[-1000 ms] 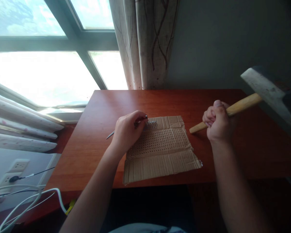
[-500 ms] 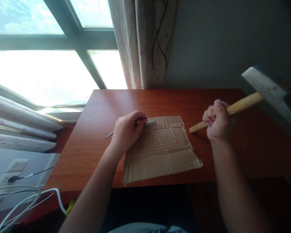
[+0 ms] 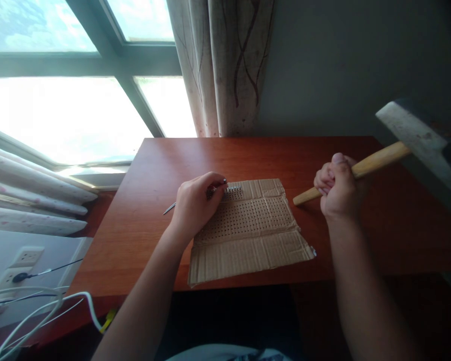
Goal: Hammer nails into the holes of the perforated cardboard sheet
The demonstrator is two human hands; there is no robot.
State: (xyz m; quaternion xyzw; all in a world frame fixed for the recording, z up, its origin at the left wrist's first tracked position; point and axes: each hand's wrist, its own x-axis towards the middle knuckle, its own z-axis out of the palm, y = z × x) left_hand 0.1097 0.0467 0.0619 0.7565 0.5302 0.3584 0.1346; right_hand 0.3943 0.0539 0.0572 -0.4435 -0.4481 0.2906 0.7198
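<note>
My left hand (image 3: 197, 200) is closed in a pinch at the far left of a cardboard sheet (image 3: 248, 255) punched with rows of small holes. Its thumb and finger hold a small nail (image 3: 224, 181), of which only the dark shiny head shows. Just right of the fingertips, a short row of silver nails (image 3: 233, 189) stands in the cardboard. A thin pointed metal tool (image 3: 169, 208) sticks out left of this hand; the rest is hidden. On the right, my right hand (image 3: 340, 185) is wrapped round the wooden handle of a hammer (image 3: 383, 158), its large metal head raised at the upper right.
The cardboard lies on a reddish-brown wooden table (image 3: 135, 250). Behind are a window (image 3: 60, 115), a patterned curtain (image 3: 233, 70) and a dark wall. White cables (image 3: 92, 306) and a wall socket (image 3: 26, 256) are at the lower left.
Hardly anything differs. The hammer head has shifted very slightly to the right; both hands keep their grips and places.
</note>
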